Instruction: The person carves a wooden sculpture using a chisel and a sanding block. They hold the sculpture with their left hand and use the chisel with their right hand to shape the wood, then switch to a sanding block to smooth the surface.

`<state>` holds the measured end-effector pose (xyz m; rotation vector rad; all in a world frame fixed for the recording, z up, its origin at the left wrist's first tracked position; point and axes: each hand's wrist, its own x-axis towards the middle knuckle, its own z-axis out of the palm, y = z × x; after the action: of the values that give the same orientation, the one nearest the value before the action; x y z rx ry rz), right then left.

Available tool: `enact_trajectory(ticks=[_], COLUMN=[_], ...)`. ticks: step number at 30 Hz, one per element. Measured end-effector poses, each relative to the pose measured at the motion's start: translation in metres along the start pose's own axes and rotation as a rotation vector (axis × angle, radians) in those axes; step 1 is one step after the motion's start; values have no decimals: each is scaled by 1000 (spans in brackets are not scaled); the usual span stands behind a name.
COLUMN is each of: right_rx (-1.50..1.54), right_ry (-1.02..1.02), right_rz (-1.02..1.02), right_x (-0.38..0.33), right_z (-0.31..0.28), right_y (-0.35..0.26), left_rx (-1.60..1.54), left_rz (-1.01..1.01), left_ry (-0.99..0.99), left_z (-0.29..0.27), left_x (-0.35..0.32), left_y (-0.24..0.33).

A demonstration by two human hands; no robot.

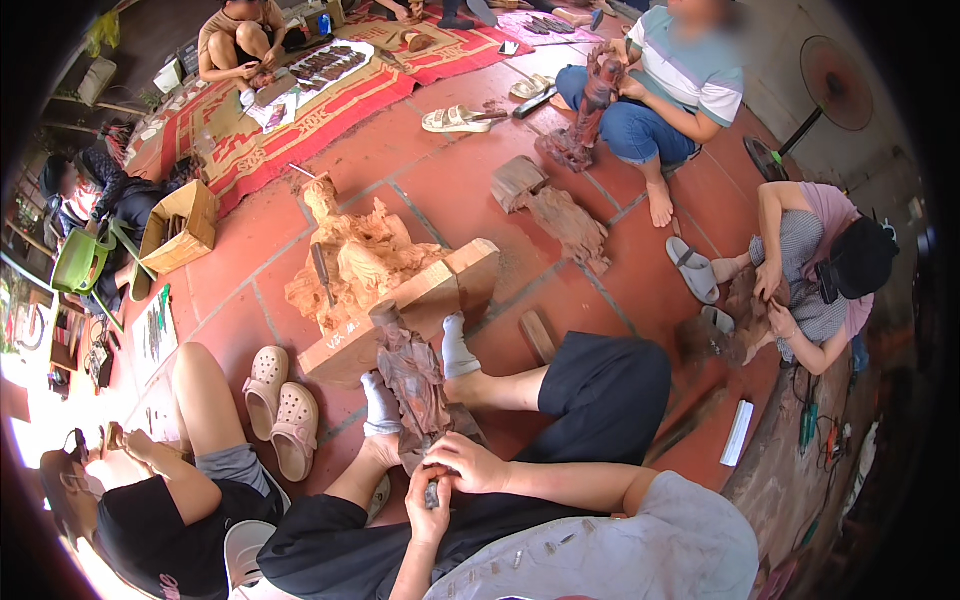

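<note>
Between my legs stands a dark reddish-brown carved wooden figure (412, 380), tilted, its base toward me. My left hand (428, 512) is closed around a small grey piece (432, 494), too small to tell its kind. Over the figure's base, my right hand (468, 464) curls with its fingers meeting the left hand; what lies in them is hidden. My socked feet flank the figure. Beyond it sits a large pale, unfinished wood carving (365, 255) on a thick block (400, 310), with a slim tool (322, 272) leaning on it.
Pink clogs (280, 410) lie left of my legs, near a seated person (170, 510). Other people carve dark wood at the right and back. A dark carving (555, 215) lies on red tiles. A wooden box (178, 226) stands left, and a red mat (330, 115) holds tools.
</note>
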<state>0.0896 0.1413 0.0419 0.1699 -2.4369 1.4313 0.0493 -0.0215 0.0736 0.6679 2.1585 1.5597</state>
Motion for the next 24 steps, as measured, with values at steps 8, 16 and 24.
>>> enact_trajectory(ticks=[8,16,24], right_rx=[-7,94,49], right_ry=[47,64,78], right_rz=[13,151,122], right_x=[0,12,14], right_z=[1,-7,-8], right_y=[9,-1,-3], left_rx=[8,6,7], left_rz=[-39,-5,-14], left_ry=[-13,46,43], left_z=[4,5,1], left_x=[3,20,20], left_y=[-13,2,1])
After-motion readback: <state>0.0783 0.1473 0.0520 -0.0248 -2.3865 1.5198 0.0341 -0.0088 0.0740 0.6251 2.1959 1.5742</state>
